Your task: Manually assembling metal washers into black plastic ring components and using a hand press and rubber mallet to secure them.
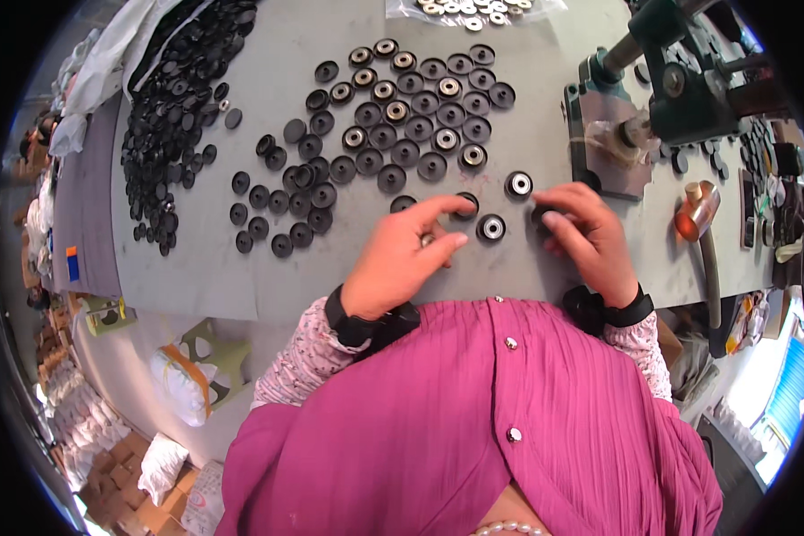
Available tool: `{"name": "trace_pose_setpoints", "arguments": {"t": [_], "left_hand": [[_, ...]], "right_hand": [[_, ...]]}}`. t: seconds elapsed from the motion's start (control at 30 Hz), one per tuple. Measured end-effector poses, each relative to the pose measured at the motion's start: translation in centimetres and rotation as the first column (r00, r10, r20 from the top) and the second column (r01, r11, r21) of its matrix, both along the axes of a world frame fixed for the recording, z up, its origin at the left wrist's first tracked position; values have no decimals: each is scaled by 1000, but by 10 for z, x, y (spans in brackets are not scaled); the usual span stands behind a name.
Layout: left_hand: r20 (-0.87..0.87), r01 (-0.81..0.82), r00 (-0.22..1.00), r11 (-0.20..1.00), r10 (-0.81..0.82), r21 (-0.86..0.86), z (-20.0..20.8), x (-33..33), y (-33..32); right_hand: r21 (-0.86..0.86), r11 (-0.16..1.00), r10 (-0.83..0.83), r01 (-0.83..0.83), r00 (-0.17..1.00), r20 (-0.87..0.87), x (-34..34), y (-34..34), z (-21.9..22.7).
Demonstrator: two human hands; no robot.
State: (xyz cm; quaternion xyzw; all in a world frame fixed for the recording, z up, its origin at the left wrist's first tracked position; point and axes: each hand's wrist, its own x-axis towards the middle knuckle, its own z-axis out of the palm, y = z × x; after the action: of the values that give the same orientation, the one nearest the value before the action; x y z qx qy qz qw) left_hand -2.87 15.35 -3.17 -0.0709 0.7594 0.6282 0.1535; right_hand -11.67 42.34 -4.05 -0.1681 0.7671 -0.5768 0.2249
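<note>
My left hand [395, 261] is over the table, thumb and forefinger apart. Its forefinger tip touches a black round cap [466, 205]. A small silvery bit [427, 239] shows by its curled fingers; whether it is a ring worn or a loose part, I cannot tell. Between the thumb and fingers of my right hand [590, 234] is another black round cap [541, 213], partly covered. Two black caps with metal ring inserts lie between my hands: a nearer one [490, 228] and a farther one [518, 185].
Beyond my hands spread several black cupped caps [418, 128], some with metal inserts. A large heap of black discs [165, 134] lies left. At the far edge is a plastic bag of metal rings [473, 11]. A green press [612, 134] and a copper-headed hammer [704, 223] are right.
</note>
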Motion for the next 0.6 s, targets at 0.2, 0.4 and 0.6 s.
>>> {"name": "trace_pose_setpoints", "arguments": {"t": [0.2,0.4,0.6], "left_hand": [[402,-305,911,808,93,505,21,4,-8],[355,79,828,717,-435,693,1,5,7],[297,63,838,623,-457,780,-13,16,7]], "right_hand": [[87,995,-28,54,962,-271,16,11,18],[132,946,324,-297,829,-456,36,-31,30],[76,870,488,-487,829,-273,24,-33,24]]}}
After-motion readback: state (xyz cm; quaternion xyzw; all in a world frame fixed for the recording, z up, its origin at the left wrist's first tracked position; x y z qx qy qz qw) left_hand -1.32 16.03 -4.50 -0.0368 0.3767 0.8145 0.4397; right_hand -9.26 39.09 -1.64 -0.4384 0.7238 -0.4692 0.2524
